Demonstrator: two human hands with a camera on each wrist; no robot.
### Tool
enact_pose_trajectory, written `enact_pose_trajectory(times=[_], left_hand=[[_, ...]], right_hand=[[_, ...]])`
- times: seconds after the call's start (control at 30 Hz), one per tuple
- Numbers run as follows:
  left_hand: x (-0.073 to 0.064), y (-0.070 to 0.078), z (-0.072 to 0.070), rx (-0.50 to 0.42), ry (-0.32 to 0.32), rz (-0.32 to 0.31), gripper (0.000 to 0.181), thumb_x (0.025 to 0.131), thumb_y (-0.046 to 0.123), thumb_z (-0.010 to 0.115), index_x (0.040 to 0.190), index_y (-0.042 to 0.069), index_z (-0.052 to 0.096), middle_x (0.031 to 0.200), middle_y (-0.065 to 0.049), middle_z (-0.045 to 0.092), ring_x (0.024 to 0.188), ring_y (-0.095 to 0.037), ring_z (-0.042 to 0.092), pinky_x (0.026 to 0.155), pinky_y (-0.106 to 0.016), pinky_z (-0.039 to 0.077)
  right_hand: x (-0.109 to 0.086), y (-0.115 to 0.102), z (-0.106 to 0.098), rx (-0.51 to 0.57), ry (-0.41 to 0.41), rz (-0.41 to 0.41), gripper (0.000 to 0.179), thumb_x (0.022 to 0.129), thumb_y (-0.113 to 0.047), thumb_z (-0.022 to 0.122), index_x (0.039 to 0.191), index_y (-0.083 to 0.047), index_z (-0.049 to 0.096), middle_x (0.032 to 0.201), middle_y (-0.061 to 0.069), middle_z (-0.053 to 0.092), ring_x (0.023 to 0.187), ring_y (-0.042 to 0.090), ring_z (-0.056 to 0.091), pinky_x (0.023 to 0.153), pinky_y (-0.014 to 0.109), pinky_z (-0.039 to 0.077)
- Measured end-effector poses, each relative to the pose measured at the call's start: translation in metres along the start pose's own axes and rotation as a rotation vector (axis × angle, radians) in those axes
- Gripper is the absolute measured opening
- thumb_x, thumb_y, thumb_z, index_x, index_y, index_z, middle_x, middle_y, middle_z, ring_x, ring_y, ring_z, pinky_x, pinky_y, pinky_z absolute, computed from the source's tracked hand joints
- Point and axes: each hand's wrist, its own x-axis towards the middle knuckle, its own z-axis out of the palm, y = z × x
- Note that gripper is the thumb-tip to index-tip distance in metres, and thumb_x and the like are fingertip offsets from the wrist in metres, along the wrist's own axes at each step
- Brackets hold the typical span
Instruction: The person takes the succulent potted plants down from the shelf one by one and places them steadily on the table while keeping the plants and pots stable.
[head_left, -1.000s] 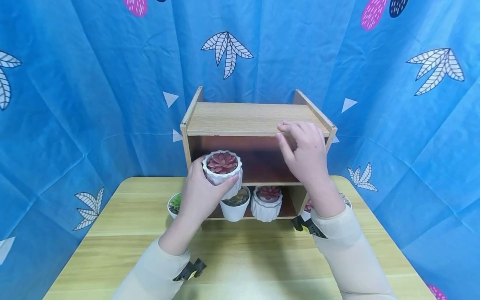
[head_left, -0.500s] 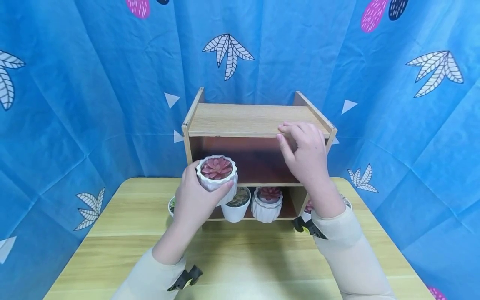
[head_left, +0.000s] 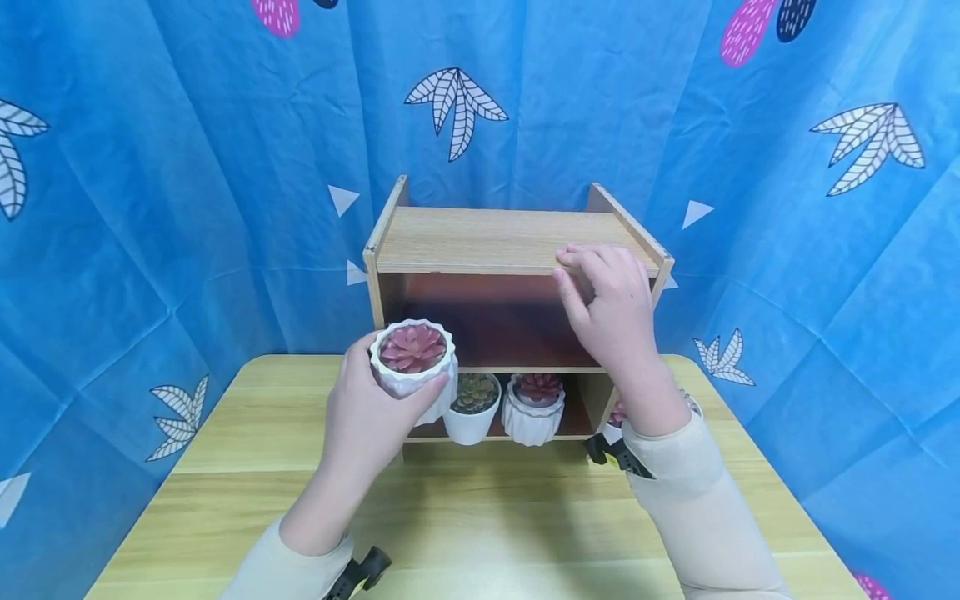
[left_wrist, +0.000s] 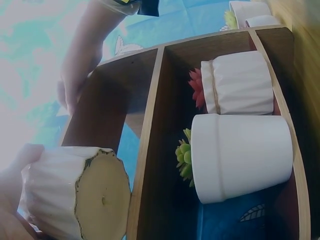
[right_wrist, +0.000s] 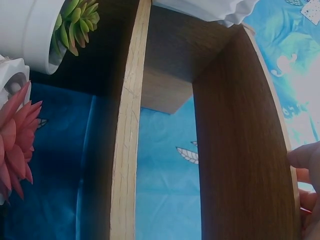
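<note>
My left hand (head_left: pixel 363 425) grips a white fluted pot with a red succulent (head_left: pixel 412 354), held upright in front of the shelf's left side. In the left wrist view the underside of this fluted pot (left_wrist: pixel 102 195) faces the camera. My right hand (head_left: pixel 613 312) holds the front edge of the wooden shelf's top board (head_left: pixel 495 237), fingers above and thumb at the edge. On the lower level sit a smooth white pot with a green succulent (head_left: pixel 471 417) and another fluted pot with a red succulent (head_left: pixel 534 412).
The shelf stands at the back of a light wooden table (head_left: pixel 480 517). Right of it, a potted plant (head_left: pixel 613 429) is partly hidden by my right forearm. In the left wrist view, white pots (left_wrist: pixel 250 12) appear beyond the shelf. Behind hangs a blue patterned curtain (head_left: pixel 562 100).
My left hand has drawn the fluted pot left and down, toward me, uncovering more of the green succulent's pot. The right hand stays in place on the shelf edge.
</note>
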Motion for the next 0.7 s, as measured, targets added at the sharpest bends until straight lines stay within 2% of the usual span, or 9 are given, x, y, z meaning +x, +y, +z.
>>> enact_pose_trajectory(times=[0.27,0.7], left_hand=[[-0.002,-0.003,-0.006,-0.002,0.03,0.006,0.098,0.071,0.06,0.083,0.145,0.011,0.042,0.136,-0.007,0.054,0.122,-0.028,0.055,0.096,-0.052,0.05],[-0.004,-0.007,-0.014,0.021,0.044,0.0,0.101,0.072,0.063,0.081,0.146,0.008,0.04,0.137,-0.009,0.053,0.123,-0.03,0.054,0.098,-0.054,0.049]], right_hand=[[0.0,0.0,0.0,0.007,0.002,-0.002,0.026,0.096,-0.022,0.067,0.116,-0.006,0.073,0.12,0.011,0.07,0.112,0.034,0.057,0.098,0.052,0.038],[0.0,0.0,0.0,0.009,0.003,-0.005,0.026,0.096,-0.022,0.067,0.116,-0.007,0.073,0.12,0.01,0.07,0.11,0.034,0.057,0.097,0.052,0.038]])
